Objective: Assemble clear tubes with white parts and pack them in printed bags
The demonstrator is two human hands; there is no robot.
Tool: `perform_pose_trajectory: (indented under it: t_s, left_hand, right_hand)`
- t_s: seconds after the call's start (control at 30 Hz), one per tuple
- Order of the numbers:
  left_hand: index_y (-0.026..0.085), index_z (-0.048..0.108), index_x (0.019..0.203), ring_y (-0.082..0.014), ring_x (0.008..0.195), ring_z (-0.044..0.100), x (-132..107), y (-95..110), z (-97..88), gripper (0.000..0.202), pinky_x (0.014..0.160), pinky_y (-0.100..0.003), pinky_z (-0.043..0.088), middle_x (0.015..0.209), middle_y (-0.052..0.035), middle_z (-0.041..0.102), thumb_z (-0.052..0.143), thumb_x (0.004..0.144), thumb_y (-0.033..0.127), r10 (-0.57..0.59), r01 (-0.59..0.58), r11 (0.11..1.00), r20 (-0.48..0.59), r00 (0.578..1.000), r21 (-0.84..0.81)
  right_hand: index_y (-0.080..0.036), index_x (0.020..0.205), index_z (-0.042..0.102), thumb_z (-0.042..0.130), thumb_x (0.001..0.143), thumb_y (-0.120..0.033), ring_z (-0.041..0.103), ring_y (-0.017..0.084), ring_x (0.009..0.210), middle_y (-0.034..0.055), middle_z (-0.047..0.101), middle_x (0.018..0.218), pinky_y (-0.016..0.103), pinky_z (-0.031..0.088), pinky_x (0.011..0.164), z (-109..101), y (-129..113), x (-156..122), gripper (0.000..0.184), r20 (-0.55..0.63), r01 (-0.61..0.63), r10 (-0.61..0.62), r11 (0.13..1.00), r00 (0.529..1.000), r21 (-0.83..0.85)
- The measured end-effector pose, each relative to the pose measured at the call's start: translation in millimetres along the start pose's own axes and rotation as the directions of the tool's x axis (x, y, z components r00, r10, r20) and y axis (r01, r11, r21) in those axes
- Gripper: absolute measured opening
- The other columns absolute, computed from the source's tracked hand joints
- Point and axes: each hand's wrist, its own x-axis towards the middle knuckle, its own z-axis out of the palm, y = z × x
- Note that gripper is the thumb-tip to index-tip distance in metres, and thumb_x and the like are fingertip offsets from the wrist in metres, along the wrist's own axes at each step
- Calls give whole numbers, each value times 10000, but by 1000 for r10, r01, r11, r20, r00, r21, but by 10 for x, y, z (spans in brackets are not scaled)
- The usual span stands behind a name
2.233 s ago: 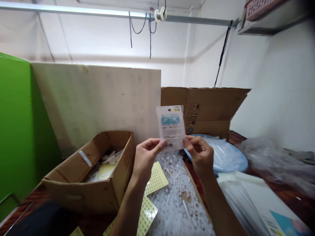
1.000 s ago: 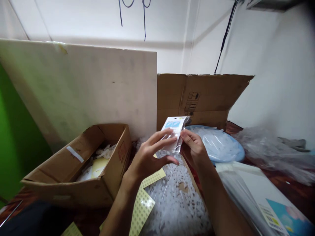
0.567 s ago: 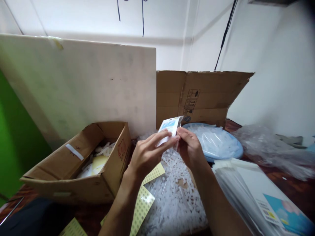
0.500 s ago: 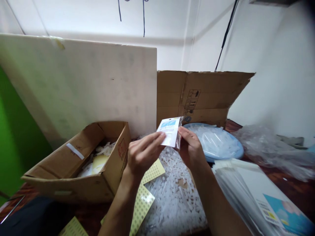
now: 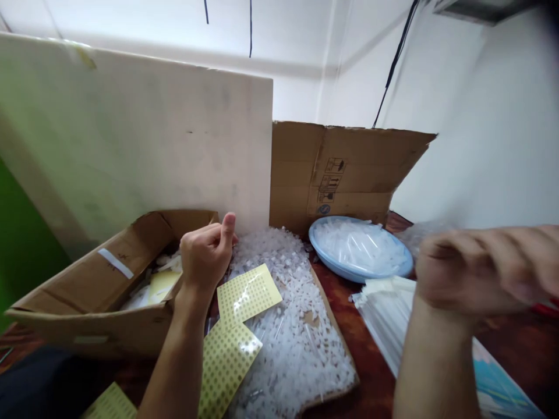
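Note:
My left hand is raised beside the right wall of the cardboard box, its fingers curled in and thumb pointing up; no item shows in it. My right hand is at the right, over the stack of plastic-sleeved cards, its fingers bent and smeared by motion. Whether it holds anything is hidden. Between the arms, yellow sheets of round dot stickers lie on a heap of small white translucent plastic pieces. The printed card packet is out of sight.
A light blue basin full of clear plastic pieces stands behind the stack. The cardboard box contains white pieces and a yellow sheet. A cardboard panel and a large pale board stand along the back. Clear plastic wrap lies at right.
My hands, together on a small printed card packet before, are now far apart. The right hand has swung right and the left has moved left. The packet is no longer visible.

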Motion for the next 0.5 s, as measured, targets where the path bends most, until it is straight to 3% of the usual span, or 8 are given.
perform_pose_trajectory:
  t_s: [0.13, 0.23, 0.3, 0.33, 0.37, 0.4, 0.43, 0.5]
  left_hand:
    - [197, 682, 545, -137, 527, 633, -50, 82, 106, 574, 592, -270, 404, 567, -11, 689, 521, 1034, 451, 35, -39, 998, 86, 996, 44]
    - [192, 692, 566, -140, 529, 621, -71, 165, 161, 574, 592, -272, 389, 592, -25, 701, 502, 1040, 455, 50, -63, 996, 217, 975, 58]
    - [184, 709, 603, -143, 542, 613, -90, 238, 198, 567, 598, -273, 384, 618, -39, 710, 483, 1046, 455, 51, -68, 997, 337, 940, 39]
    - [180, 717, 625, -146, 556, 613, -109, 274, 225, 558, 603, -273, 383, 634, -45, 714, 476, 1047, 454, 57, -73, 997, 419, 906, 22]
    - [178, 728, 656, -150, 576, 617, -140, 309, 260, 538, 607, -271, 383, 656, -49, 721, 477, 1047, 450, 67, -76, 997, 516, 854, -4]
    - [179, 743, 703, -153, 606, 627, -185, 342, 305, 493, 613, -266, 386, 696, -50, 734, 496, 1040, 441, 77, -71, 997, 626, 776, -34]
    - [184, 762, 767, -158, 644, 642, -246, 372, 362, 415, 619, -260, 393, 749, -48, 750, 539, 1021, 426, 80, -56, 997, 737, 672, -58]
    - [216, 786, 942, -172, 750, 679, -411, 427, 508, 193, 636, -244, 415, 898, -38, 776, 687, 933, 382, 67, -12, 998, 914, 401, -68]
  right_hand:
    - [-251, 671, 600, 624, 954, -566, 597, 205, 599, 15, 549, 562, 344, 494, 590, 145, 11, 159, 425, -6, 52, -52, 998, 999, 30]
    - [-236, 639, 564, 580, 974, -564, 535, 169, 549, 4, 533, 573, 310, 462, 569, 199, 199, 281, 469, -75, 73, -73, 997, 994, -6]
    - [-219, 736, 639, 578, 979, -514, 596, 184, 648, 30, 637, 696, 313, 492, 646, 150, 423, 327, 387, -117, -49, 12, 948, 993, -313]
    - [-207, 784, 668, 555, 994, -489, 640, 210, 737, 54, 680, 768, 335, 510, 713, 106, 557, 336, 370, -121, -159, 110, 817, 987, -555]
    - [-198, 805, 687, 512, 1015, -449, 668, 240, 840, 79, 711, 835, 366, 514, 791, 55, 698, 335, 372, -154, -257, 225, 560, 962, -787]
    - [-201, 835, 706, 493, 1022, -408, 676, 278, 976, 99, 734, 928, 419, 500, 889, 1, 840, 326, 351, -207, -307, 374, 233, 904, -923]
    - [-170, 819, 722, 563, 983, -352, 659, 357, 1070, 159, 739, 980, 521, 462, 950, -51, 977, 310, 292, -268, -340, 428, 99, 863, -935]
    - [-116, 785, 734, 643, 924, -290, 634, 463, 1124, 258, 726, 1025, 663, 402, 964, -144, 1218, 268, 240, -354, -388, 482, -30, 801, -921]
